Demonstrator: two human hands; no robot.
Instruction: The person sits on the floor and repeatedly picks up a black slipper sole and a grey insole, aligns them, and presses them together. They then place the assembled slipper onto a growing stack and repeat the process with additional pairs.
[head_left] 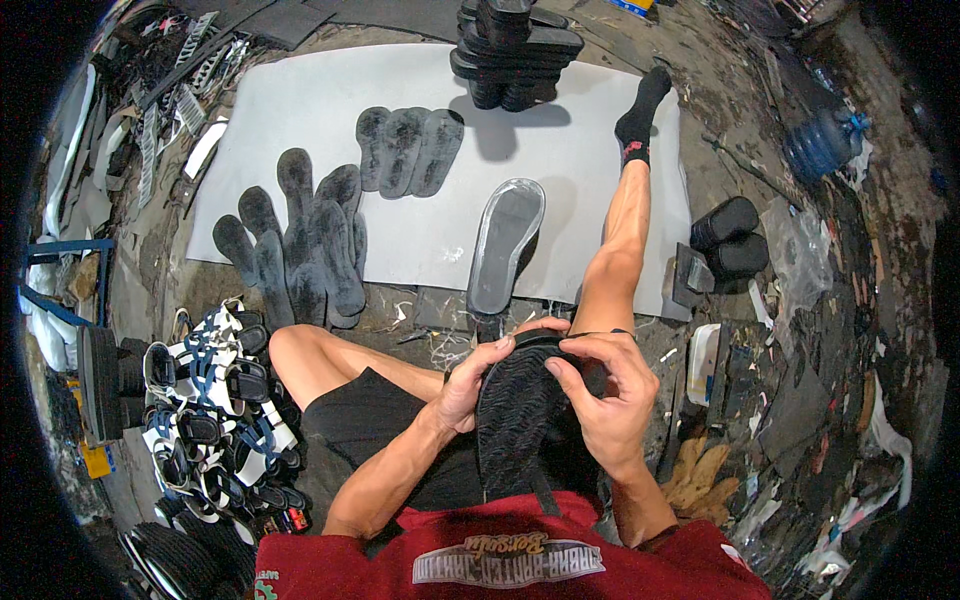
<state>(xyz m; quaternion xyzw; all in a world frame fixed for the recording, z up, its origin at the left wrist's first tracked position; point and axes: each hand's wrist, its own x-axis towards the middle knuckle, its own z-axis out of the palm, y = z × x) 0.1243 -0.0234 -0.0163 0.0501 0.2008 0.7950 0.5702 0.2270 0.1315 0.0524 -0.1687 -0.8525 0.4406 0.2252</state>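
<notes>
I sit on the floor and hold a black shoe sole (520,415) upright against my body, its ridged tread facing me. My left hand (470,385) grips its left edge near the top. My right hand (600,395) wraps over the top right corner, fingers pressing on the rim. Just beyond it, a grey sole (505,245) with a shiny glued rim lies on a white sheet (300,110).
Several dark grey insoles (305,250) and three more (408,150) lie on the sheet. A stack of black soles (515,50) stands at the far edge. Sandals with black and white straps (215,410) pile at my left. My right leg with a black sock (640,110) stretches across the sheet. Scraps litter the right side.
</notes>
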